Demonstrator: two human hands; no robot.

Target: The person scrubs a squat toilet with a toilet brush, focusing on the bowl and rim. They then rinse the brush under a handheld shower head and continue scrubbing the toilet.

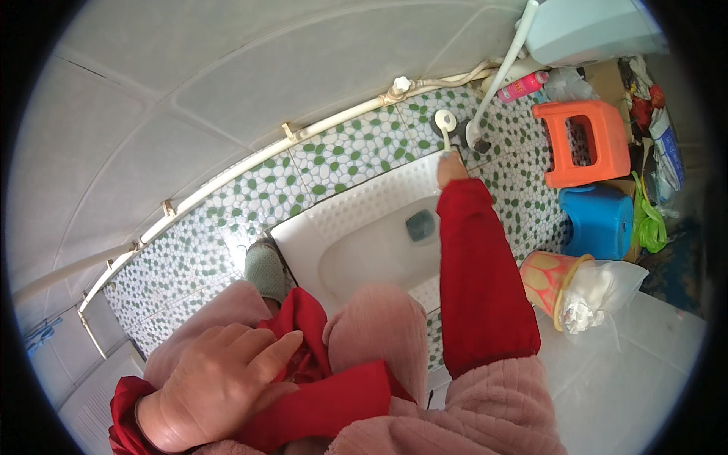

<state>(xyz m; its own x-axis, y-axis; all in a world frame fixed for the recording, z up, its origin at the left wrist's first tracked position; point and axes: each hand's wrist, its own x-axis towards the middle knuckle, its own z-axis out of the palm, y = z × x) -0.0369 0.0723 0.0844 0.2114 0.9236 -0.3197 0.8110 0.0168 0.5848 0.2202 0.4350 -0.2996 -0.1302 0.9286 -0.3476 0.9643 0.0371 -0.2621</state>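
My right hand [451, 169], at the end of an outstretched red sleeve, grips the thin white handle of a brush-like tool [446, 121]. Its round white head rests on a dark base on the pebble-patterned floor, by the far corner of a white ceramic squat toilet [296, 239]. The forearm hides part of the toilet's right side. A dark opening [421, 225] shows in its bowl. Palm down on my lap, my left hand [216, 375] lies over red cloth [341, 398] and a pink trouser leg, fingers slightly apart, apparently holding nothing.
A long white-handled tool [503, 71] leans near a pale cistern [591, 31]. Rightward are a pink spray can [522, 86], orange stool [614, 142], blue stool [600, 224] and lined waste bin [546, 281]. A pipe [335, 122] with a valve [401, 85] follows the tiled wall.
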